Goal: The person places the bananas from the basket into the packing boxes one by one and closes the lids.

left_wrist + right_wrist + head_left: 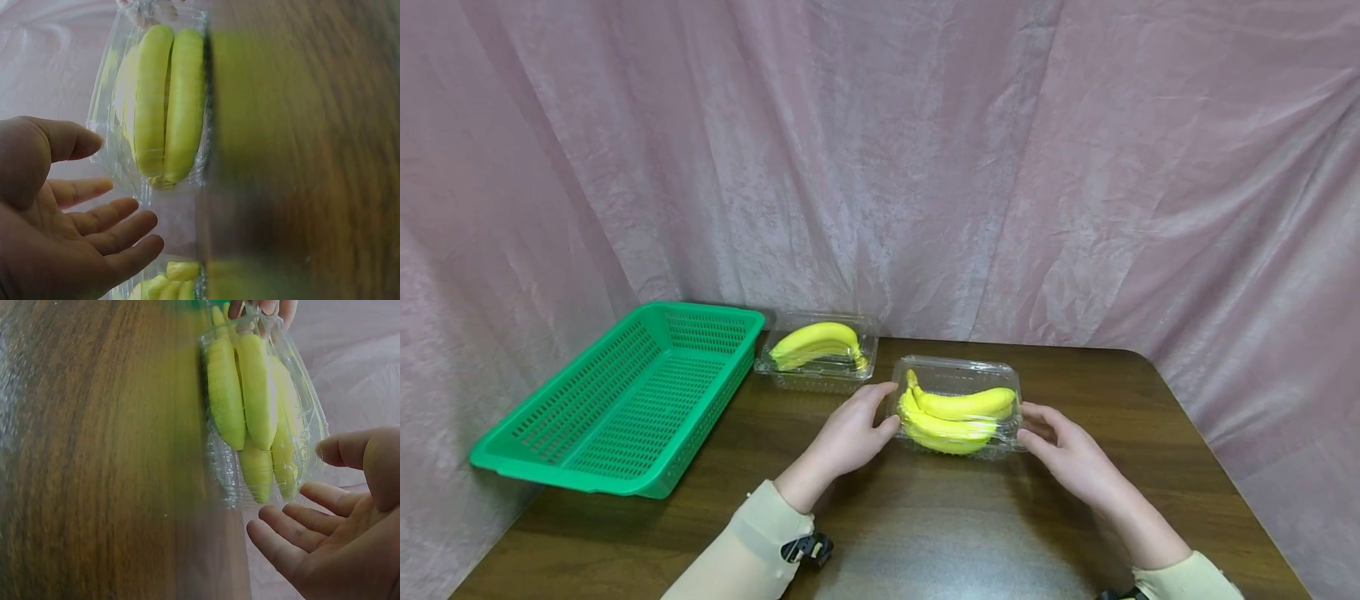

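A clear plastic clamshell box (953, 364) stands on the table with a bunch of yellow bananas (958, 408) inside. At its left end is my left hand (852, 429), thumb and fingers spread, with the fingertips close to or touching the plastic. My right hand (1070, 454) is at the opposite end, its thumb at the box edge and its fingers extended and parted. Both wrist views show loosely straight fingers beside the box, not wrapped round it. Whether the fingertips press on the plastic is hard to tell.
Behind and to the left stands a second clear box (765, 365) with bananas (816, 342) in it. A green plastic basket (658, 479) lies along the table's left side. Pink curtains (880, 167) hang behind the brown wooden table (947, 533).
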The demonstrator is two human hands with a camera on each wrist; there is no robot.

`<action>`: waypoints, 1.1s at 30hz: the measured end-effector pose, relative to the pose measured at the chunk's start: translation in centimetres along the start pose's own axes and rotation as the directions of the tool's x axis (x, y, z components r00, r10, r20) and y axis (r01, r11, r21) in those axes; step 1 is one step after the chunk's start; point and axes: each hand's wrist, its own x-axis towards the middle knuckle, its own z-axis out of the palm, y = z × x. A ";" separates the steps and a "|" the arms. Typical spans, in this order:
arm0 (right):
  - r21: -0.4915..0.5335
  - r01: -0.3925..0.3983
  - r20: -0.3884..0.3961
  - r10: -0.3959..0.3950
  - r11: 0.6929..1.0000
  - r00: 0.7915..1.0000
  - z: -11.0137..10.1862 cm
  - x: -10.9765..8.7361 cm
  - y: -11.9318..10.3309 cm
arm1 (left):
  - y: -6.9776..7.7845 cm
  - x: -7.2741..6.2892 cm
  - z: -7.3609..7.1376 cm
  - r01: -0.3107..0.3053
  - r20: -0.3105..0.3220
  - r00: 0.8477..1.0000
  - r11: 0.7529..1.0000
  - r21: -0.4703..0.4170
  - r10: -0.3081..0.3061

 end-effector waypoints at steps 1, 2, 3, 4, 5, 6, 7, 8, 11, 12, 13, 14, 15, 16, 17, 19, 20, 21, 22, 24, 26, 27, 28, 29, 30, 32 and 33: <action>0.002 -0.012 -0.002 0.012 1.000 1.000 0.0 0.0 0.0 | 0.0 0.0 0.0 0.009 -0.003 1.000 1.000 -0.004 -0.009; 0.010 -0.026 -0.004 0.026 1.000 1.000 0.0 0.0 0.0 | 0.0 0.0 0.1 0.019 -0.004 1.000 1.000 -0.007 -0.019; 0.015 -0.035 -0.003 0.035 0.999 0.999 0.1 0.1 0.0 | 0.0 -0.1 0.1 0.029 -0.005 1.000 1.000 -0.011 -0.029; 0.019 -0.044 -0.004 0.044 0.999 0.999 0.1 0.1 0.0 | 0.0 -0.1 0.2 0.040 -0.006 0.999 0.999 -0.013 -0.040; 0.022 -0.052 -0.003 0.052 0.998 0.999 0.1 0.1 0.0 | 0.0 -0.1 0.2 0.050 -0.008 0.999 0.999 -0.015 -0.050; 0.027 -0.058 -0.004 0.058 0.998 0.998 0.1 0.1 0.1 | 0.0 -0.1 0.2 0.057 -0.009 0.998 0.998 -0.011 -0.057; 0.031 -0.061 -0.003 0.061 0.998 0.998 0.1 0.1 0.1 | 0.0 -0.1 0.3 0.063 -0.012 0.998 0.998 -0.009 -0.064; 0.036 -0.066 -0.004 0.066 0.997 0.998 0.1 0.2 0.1 | 0.1 -0.1 0.3 0.069 -0.014 0.998 0.998 -0.008 -0.069; 0.048 -0.073 -0.006 0.073 0.996 0.997 0.1 0.4 0.2 | 0.1 -0.1 0.4 0.075 -0.020 0.997 0.997 -0.003 -0.075; 0.051 -0.072 -0.008 0.072 0.996 0.997 0.1 0.4 0.2 | 0.1 0.0 0.4 0.074 -0.023 0.997 0.997 0.000 -0.074; 0.054 -0.072 -0.012 0.073 0.996 0.997 0.2 0.5 0.2 | 0.1 -0.1 0.5 0.076 -0.024 0.997 0.997 0.000 -0.076; 0.055 -0.075 -0.015 0.076 0.996 0.997 0.2 0.5 0.2 | 0.1 -0.1 0.5 0.077 -0.026 0.997 0.997 0.000 -0.077; 0.056 -0.074 -0.017 0.075 0.996 0.997 0.3 0.5 0.2 | 0.1 -0.1 0.5 0.078 -0.027 0.997 0.997 0.002 -0.078; 0.056 -0.072 -0.019 0.074 0.996 0.997 0.3 0.6 0.2 | 0.1 -0.2 0.5 0.080 -0.028 0.996 0.997 0.001 -0.080; 0.057 -0.073 -0.022 0.074 0.996 0.997 0.4 0.6 0.2 | 0.1 -0.2 0.5 0.081 -0.029 0.996 0.997 0.004 -0.080; 0.055 -0.073 -0.027 0.074 0.996 0.997 0.5 0.6 0.1 | 0.1 -0.3 0.5 0.083 -0.032 0.996 0.997 0.011 -0.082; 0.055 -0.073 -0.029 0.074 0.996 0.997 0.5 0.6 0.1 | 0.1 -0.4 0.5 0.084 -0.033 0.996 0.996 0.014 -0.084; 0.054 -0.072 -0.032 0.074 0.996 0.997 0.6 0.6 0.1 | 0.1 -0.4 0.5 0.085 -0.035 0.996 0.996 0.016 -0.085; 0.055 -0.072 -0.034 0.074 0.996 0.997 0.6 0.6 0.1 | 0.1 -0.4 0.5 0.087 -0.037 0.996 0.996 0.019 -0.086; 0.054 -0.071 -0.040 0.073 0.996 0.997 0.7 0.7 0.1 | 0.1 -0.4 0.6 0.090 -0.040 0.995 0.996 0.021 -0.090; 0.052 -0.072 -0.046 0.075 0.996 0.996 0.8 0.7 0.2 | 0.0 -0.3 0.6 0.096 -0.040 0.995 0.995 0.015 -0.096; 0.050 -0.074 -0.050 0.077 0.996 0.996 0.8 0.8 0.2 | 0.0 -0.3 0.6 0.101 -0.040 0.994 0.995 0.012 -0.100; 0.050 -0.077 -0.054 0.080 0.996 0.995 0.9 0.8 0.2 | 0.0 -0.3 0.7 0.104 -0.039 0.994 0.995 0.009 -0.104; 0.047 -0.081 -0.057 0.084 0.996 0.995 0.9 0.8 0.2 | -0.1 -0.2 0.7 0.107 -0.037 0.994 0.994 0.005 -0.107; 0.044 -0.085 -0.062 0.087 0.995 0.994 0.9 0.9 0.3 | -0.1 -0.2 0.7 0.110 -0.036 0.993 0.994 0.000 -0.110; 0.037 -0.094 -0.071 0.096 0.995 0.993 0.9 0.9 0.3 | -0.1 -0.2 0.6 0.117 -0.033 0.993 0.993 -0.006 -0.117; 0.032 -0.100 -0.075 0.102 0.994 0.992 1.0 0.9 0.3 | -0.1 -0.1 0.6 0.118 -0.031 0.993 0.993 -0.011 -0.118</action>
